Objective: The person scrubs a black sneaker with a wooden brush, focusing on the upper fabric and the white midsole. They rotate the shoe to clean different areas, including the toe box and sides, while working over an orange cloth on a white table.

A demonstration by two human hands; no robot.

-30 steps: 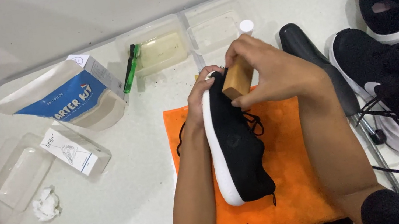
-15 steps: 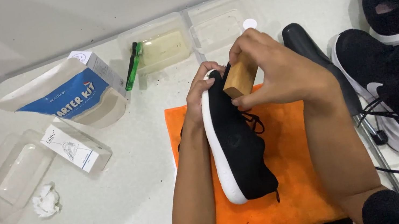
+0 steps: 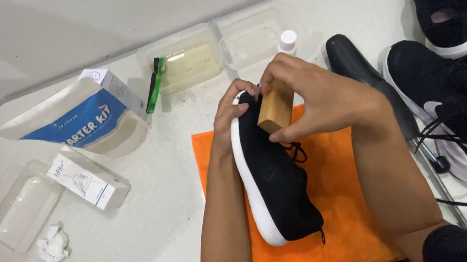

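Observation:
A black sneaker with a white sole (image 3: 278,184) lies tilted on its side over an orange cloth (image 3: 334,196). My left hand (image 3: 231,112) grips the sneaker at its far end, the toe, fingers curled over the sole edge. My right hand (image 3: 320,96) holds a wooden-handled brush (image 3: 275,109) pressed against the sneaker's upper near the toe. The bristles are hidden against the shoe.
A white table (image 3: 158,246) carries a blue-and-white pouch (image 3: 81,122), a green brush (image 3: 152,88), two clear trays (image 3: 213,51), a small white-capped bottle (image 3: 286,40), a clear lid with a small box (image 3: 79,180), a crumpled tissue (image 3: 52,243). More black shoes (image 3: 465,103) lie right.
The brush in my right hand has shifted slightly along the sneaker's toe area; the shoe and my left hand stay nearly in place.

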